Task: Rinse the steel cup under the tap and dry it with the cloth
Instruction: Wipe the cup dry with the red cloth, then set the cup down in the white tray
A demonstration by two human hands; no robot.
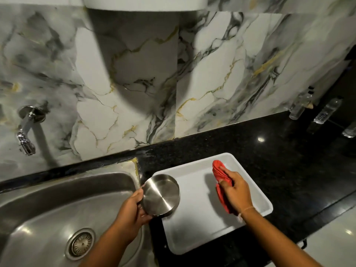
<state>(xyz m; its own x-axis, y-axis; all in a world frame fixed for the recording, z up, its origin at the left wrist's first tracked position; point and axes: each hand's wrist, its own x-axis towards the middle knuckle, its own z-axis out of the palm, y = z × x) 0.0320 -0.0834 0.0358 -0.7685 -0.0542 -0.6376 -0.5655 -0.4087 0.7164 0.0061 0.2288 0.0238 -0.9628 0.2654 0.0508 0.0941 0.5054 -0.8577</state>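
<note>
1. Black counter (250, 151) beside a steel sink (48, 209); the tap (26, 130) shows no water.
2. Left hand (133, 207) grips the steel cup (160, 195), tilted bottom-up, over the white tray (202, 228) edge.
3. Right hand (234, 189) clutches the red cloth (221, 176); drying seems about to start, rinsing probably done.

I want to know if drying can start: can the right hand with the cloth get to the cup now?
Probably yes. Only bare tray lies between the right hand, with the cloth, and the cup in the left hand.
</note>
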